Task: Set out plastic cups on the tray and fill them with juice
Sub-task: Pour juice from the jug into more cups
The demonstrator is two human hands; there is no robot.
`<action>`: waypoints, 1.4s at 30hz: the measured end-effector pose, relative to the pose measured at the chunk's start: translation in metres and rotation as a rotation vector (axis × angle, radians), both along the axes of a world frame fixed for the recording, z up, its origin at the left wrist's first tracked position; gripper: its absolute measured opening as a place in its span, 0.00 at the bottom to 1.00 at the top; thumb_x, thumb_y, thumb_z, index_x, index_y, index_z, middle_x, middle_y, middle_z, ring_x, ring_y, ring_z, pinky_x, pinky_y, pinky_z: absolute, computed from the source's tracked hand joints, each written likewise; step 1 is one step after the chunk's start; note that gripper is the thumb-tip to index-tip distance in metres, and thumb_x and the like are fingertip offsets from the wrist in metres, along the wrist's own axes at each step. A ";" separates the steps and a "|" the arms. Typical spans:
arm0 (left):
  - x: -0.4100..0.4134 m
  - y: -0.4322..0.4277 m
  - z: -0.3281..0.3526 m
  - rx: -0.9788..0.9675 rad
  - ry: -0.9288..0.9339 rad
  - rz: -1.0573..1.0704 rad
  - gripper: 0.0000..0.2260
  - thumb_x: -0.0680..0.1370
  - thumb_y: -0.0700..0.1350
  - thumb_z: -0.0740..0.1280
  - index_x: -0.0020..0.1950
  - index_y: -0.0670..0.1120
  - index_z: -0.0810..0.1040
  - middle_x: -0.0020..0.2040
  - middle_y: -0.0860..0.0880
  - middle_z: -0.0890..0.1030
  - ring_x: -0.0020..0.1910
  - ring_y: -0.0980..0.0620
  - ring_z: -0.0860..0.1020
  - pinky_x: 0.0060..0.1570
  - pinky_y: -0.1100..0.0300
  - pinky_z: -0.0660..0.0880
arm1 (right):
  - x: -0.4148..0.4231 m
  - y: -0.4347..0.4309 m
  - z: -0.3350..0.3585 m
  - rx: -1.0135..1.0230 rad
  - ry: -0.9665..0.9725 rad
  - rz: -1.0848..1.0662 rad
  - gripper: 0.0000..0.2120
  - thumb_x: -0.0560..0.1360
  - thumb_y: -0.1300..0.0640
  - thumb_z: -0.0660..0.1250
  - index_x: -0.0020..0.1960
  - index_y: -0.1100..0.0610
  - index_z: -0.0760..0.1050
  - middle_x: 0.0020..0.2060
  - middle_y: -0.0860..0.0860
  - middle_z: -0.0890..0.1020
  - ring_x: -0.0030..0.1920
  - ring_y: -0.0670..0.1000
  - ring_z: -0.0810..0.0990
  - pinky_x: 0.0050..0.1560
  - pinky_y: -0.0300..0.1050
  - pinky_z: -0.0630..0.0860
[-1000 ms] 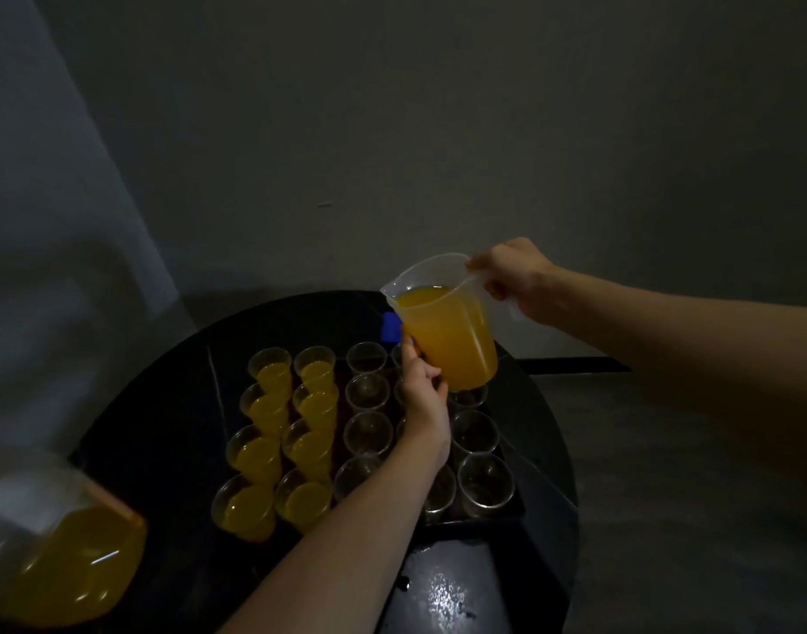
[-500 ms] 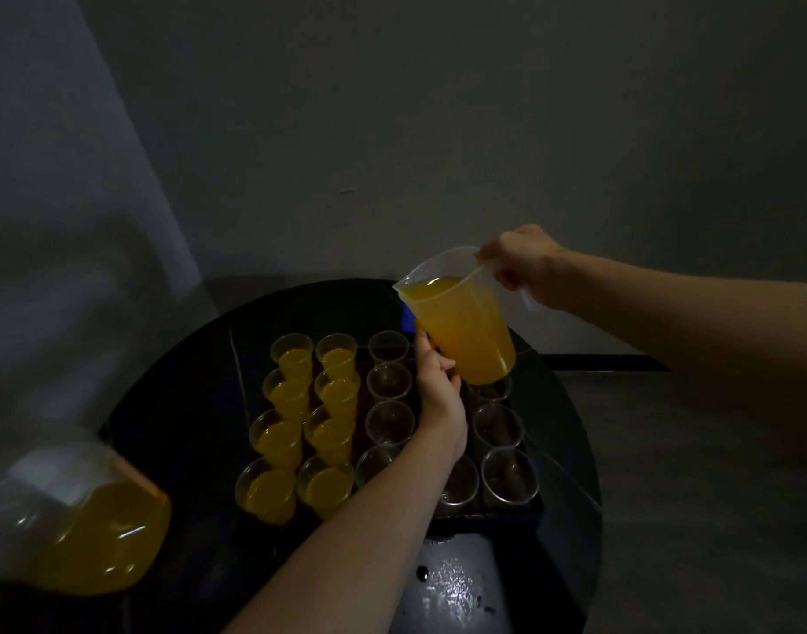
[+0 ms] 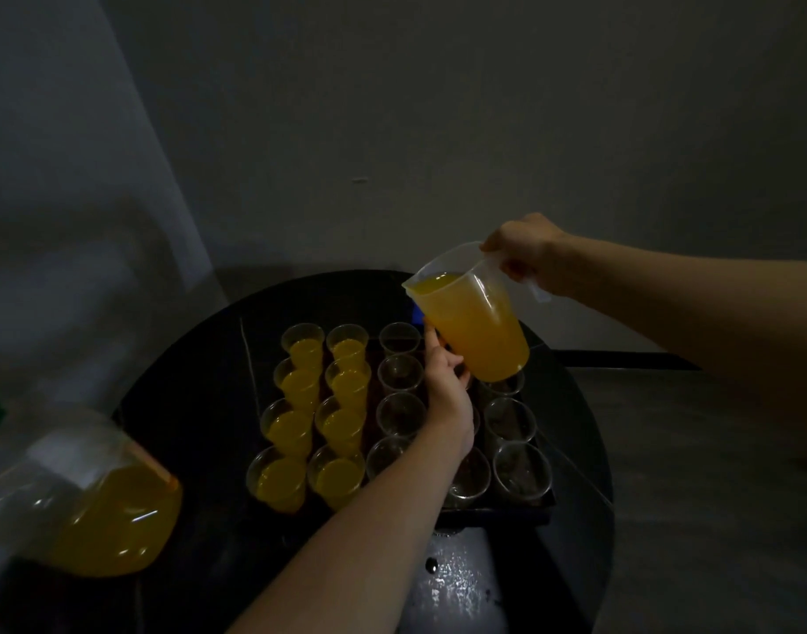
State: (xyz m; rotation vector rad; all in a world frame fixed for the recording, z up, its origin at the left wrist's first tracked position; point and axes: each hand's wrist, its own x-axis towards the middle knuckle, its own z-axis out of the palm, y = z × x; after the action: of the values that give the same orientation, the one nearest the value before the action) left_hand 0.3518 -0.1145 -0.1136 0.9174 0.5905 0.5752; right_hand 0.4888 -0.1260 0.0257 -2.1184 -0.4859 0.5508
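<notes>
1. Cups: the filled cups [image 3: 278, 480] take up the two left columns of the tray [image 3: 497, 514] on the round black table [image 3: 196, 427]. Eight hold orange juice nearly to the rim.
2. Empty cups [image 3: 523, 471] fill the columns to the right. They are clear and dry-looking, and one column is partly hidden behind the left forearm.
3. Bottle [image 3: 100, 519]: close at the lower left, leaning, about half full of juice.
4. Left hand [image 3: 447, 386]: over the middle cups, one finger straight up along the jug's wall and the others loosely bent at its base. It props the jug and clasps nothing.
5. Jug [image 3: 475, 327]: held above the far right cups, tipped to the left, more than half full.
6. Right hand [image 3: 525, 251]: fingers wrapped tight around the jug handle.
7. Blue object [image 3: 414, 313]: behind the jug; I cannot tell what it is.
8. Change over the last second: slight. The filled count stays at eight. Juice now sits at the spout lip, but no stream shows.
9. Judgement: the pour into the third column is about to begin, with roughly half the cups left to fill.
</notes>
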 end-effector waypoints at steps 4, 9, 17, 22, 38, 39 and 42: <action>0.003 0.002 0.000 0.008 0.004 0.004 0.31 0.81 0.37 0.52 0.82 0.59 0.55 0.76 0.46 0.67 0.68 0.49 0.69 0.72 0.44 0.64 | 0.003 0.004 0.000 -0.009 0.006 0.003 0.07 0.79 0.60 0.65 0.43 0.61 0.73 0.33 0.55 0.73 0.29 0.49 0.69 0.28 0.41 0.66; 0.003 0.005 -0.002 -0.009 0.009 -0.001 0.31 0.81 0.37 0.52 0.82 0.58 0.54 0.77 0.45 0.67 0.68 0.48 0.69 0.73 0.44 0.64 | 0.005 0.008 -0.002 -0.020 0.019 -0.004 0.08 0.79 0.60 0.65 0.42 0.60 0.73 0.33 0.55 0.73 0.29 0.48 0.69 0.28 0.41 0.66; 0.000 0.002 -0.009 -0.032 0.025 -0.003 0.32 0.80 0.36 0.52 0.82 0.57 0.54 0.77 0.44 0.66 0.74 0.43 0.67 0.73 0.43 0.65 | -0.002 0.007 -0.001 -0.049 0.024 -0.013 0.08 0.79 0.61 0.65 0.41 0.61 0.73 0.33 0.55 0.72 0.29 0.48 0.68 0.28 0.40 0.65; -0.003 0.000 -0.008 -0.042 0.027 -0.005 0.32 0.80 0.36 0.52 0.83 0.56 0.55 0.78 0.44 0.65 0.74 0.43 0.67 0.72 0.44 0.65 | -0.004 0.006 -0.002 -0.064 0.027 -0.024 0.06 0.79 0.60 0.65 0.45 0.61 0.73 0.34 0.55 0.72 0.29 0.48 0.69 0.28 0.40 0.66; -0.001 0.001 0.000 -0.047 0.028 0.012 0.30 0.81 0.36 0.51 0.82 0.56 0.56 0.77 0.43 0.67 0.71 0.45 0.69 0.72 0.44 0.65 | -0.004 0.010 0.007 -0.075 0.012 -0.030 0.06 0.79 0.60 0.64 0.44 0.61 0.73 0.35 0.55 0.73 0.31 0.49 0.70 0.29 0.41 0.67; -0.001 0.001 0.001 -0.050 0.029 0.012 0.30 0.81 0.36 0.51 0.82 0.56 0.56 0.77 0.43 0.67 0.70 0.46 0.70 0.72 0.44 0.65 | -0.004 0.011 0.007 -0.076 0.014 -0.031 0.06 0.79 0.60 0.64 0.45 0.61 0.73 0.35 0.55 0.73 0.31 0.48 0.70 0.30 0.41 0.67; 0.000 0.001 0.001 -0.049 0.029 0.010 0.30 0.81 0.36 0.51 0.82 0.55 0.56 0.77 0.43 0.67 0.73 0.44 0.68 0.74 0.44 0.65 | -0.004 0.011 0.009 -0.073 0.019 -0.029 0.07 0.79 0.60 0.64 0.43 0.61 0.73 0.36 0.55 0.73 0.31 0.48 0.70 0.30 0.41 0.67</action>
State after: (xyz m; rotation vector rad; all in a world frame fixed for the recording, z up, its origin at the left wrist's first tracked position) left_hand 0.3513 -0.1138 -0.1130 0.8781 0.6332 0.5544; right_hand 0.4848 -0.1147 0.0344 -2.1842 -0.4294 0.5800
